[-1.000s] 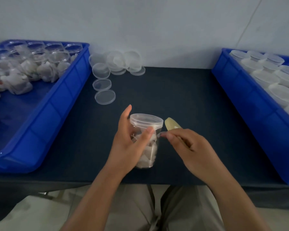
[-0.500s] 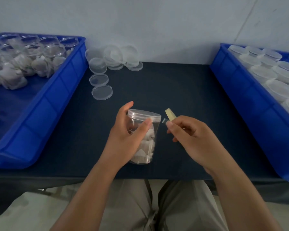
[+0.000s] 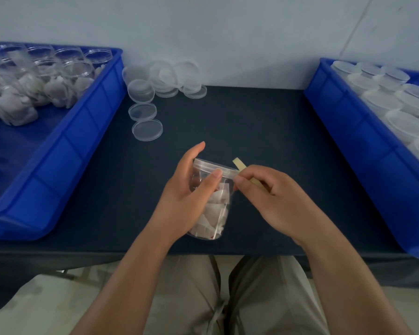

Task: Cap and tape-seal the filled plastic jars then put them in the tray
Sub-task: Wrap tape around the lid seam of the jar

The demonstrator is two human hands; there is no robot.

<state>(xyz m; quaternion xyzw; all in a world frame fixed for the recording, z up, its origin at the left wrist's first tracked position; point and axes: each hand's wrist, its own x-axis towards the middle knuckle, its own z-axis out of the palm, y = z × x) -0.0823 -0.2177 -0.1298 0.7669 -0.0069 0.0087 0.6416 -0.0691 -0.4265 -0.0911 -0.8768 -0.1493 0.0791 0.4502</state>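
Jar: the clear jar, packed with white packets, sits at 6 o'clock on the dark surface, near its front edge, slightly tilted.
Lid: a clear lid is on the jar.
Left hand: the left hand has its fingers wrapped round the jar's side, thumb up at the lid rim.
Right hand: the right hand pinches a yellowish tape strip between its fingers against the lid rim, on the jar's 3 o'clock side.
Left tray: a blue tray at 9 o'clock holds uncapped filled jars.
Right tray: another blue tray at 3 o'clock holds capped jars.
Loose lids: spare lids lie at 11 o'clock from the jar.
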